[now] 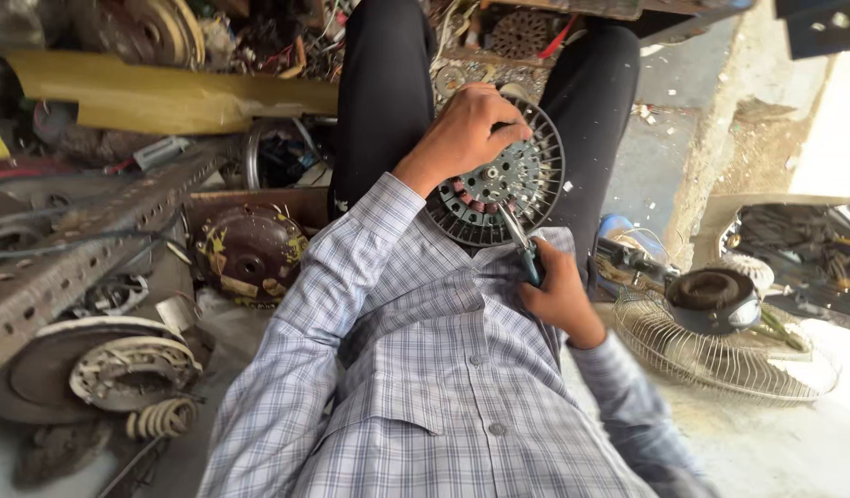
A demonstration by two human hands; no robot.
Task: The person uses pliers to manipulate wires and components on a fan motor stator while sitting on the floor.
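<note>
Black finned fan motor (496, 184) rests on lap between knees, propped for work. Left hand (466, 129) clamps far rim, fingers curled, steadying it. Right hand (556, 293) fisted round blue-handled pliers (520, 242), tip near motor hub. Wire fan guard (720, 355) lies right.

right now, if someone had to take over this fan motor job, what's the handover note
Left hand: gripping the top rim of the round dark finned fan motor, steadying it on the lap between the knees.
Right hand: closed on the blue-handled metal tool, its tip resting on the motor face beside the centre hub.
Nearby: white wire fan guard on the floor to the right; rusty round motor housing to the left.
Done: motor face exposed, copper windings visible.
Left: tool work on the face appears unfinished; the motor looks otherwise assembled.
</note>
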